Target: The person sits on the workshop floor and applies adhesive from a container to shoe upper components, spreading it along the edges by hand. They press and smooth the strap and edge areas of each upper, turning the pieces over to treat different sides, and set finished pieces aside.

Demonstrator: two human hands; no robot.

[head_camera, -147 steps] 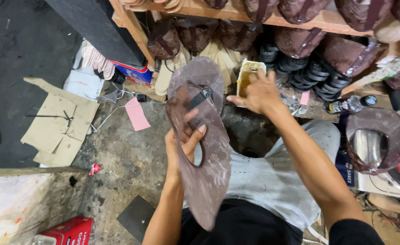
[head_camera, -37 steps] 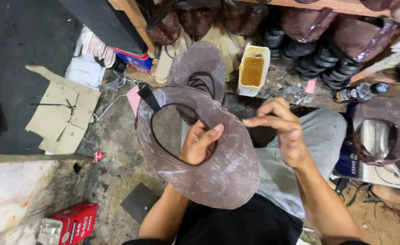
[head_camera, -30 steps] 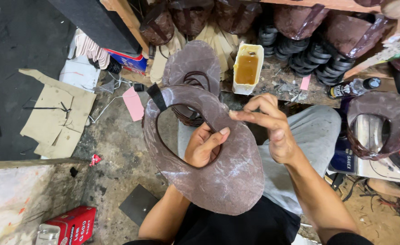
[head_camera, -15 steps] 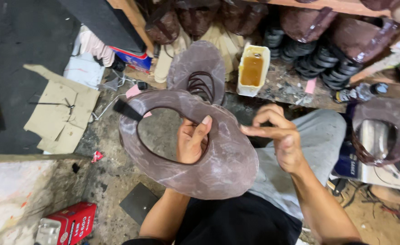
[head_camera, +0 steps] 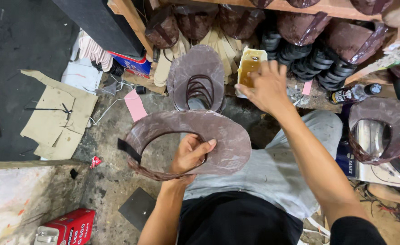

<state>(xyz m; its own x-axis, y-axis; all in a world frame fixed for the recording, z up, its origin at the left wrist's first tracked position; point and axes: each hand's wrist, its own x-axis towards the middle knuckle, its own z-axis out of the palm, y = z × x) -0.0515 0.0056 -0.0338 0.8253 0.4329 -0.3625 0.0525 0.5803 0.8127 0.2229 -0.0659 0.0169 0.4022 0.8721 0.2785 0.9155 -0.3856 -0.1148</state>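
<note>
Brown brim piece point(head_camera: 218, 136): flat ring of stiff sheet, wide oval opening, short black strap point(head_camera: 128, 150) at its left end; held level above the lap, just in front of the glue tub.

Left hand point(head_camera: 190, 154): reaches up through the opening, thumb and fingers pinching the inner edge.

Right hand point(head_camera: 265, 86): stretched forward, fingers spread loosely over the glue tub point(head_camera: 249, 63), holding nothing visible; whether fingertips touch the amber glue cannot be told.

Second brim piece point(head_camera: 197, 79): lies just left of the tub.

Handling note: the ring is best kept level and gripped near its edge, and glue taken sparingly.
</note>
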